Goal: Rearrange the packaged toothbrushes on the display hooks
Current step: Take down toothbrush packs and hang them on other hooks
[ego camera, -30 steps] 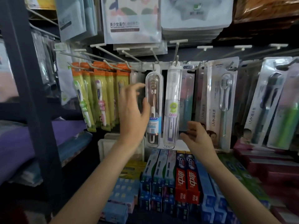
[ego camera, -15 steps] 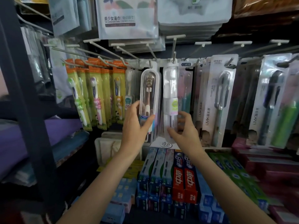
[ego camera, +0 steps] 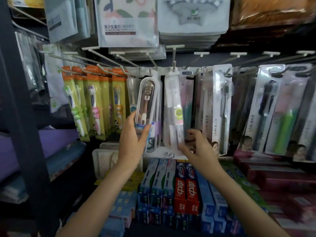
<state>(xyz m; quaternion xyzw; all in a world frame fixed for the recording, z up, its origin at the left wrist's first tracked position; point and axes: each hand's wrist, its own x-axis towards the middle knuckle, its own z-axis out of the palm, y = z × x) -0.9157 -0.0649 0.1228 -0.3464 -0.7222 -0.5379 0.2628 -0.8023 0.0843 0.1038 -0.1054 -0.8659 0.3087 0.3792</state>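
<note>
Two clear toothbrush cases hang from white hooks (ego camera: 174, 65) at the middle of the rack. My left hand (ego camera: 132, 139) grips the lower end of the left case (ego camera: 147, 100), which holds a brown-bristled brush and is tilted with its top to the right. My right hand (ego camera: 196, 147) pinches the bottom of the right case (ego camera: 173, 106), which has a green round sticker. Behind both cases hang more packs of the same kind.
Orange-and-green children's toothbrush packs (ego camera: 95, 103) hang at the left, grey and white carded brushes (ego camera: 222, 108) and green-handled ones (ego camera: 283, 120) at the right. Toothpaste boxes (ego camera: 181, 190) stand in rows below. Wet-wipe packs (ego camera: 128, 21) hang above. A dark shelf post (ego camera: 20, 100) stands at the left.
My left hand has closed round the left case and tilted it. My right hand rose from below the rack to the bottom of the right case.
</note>
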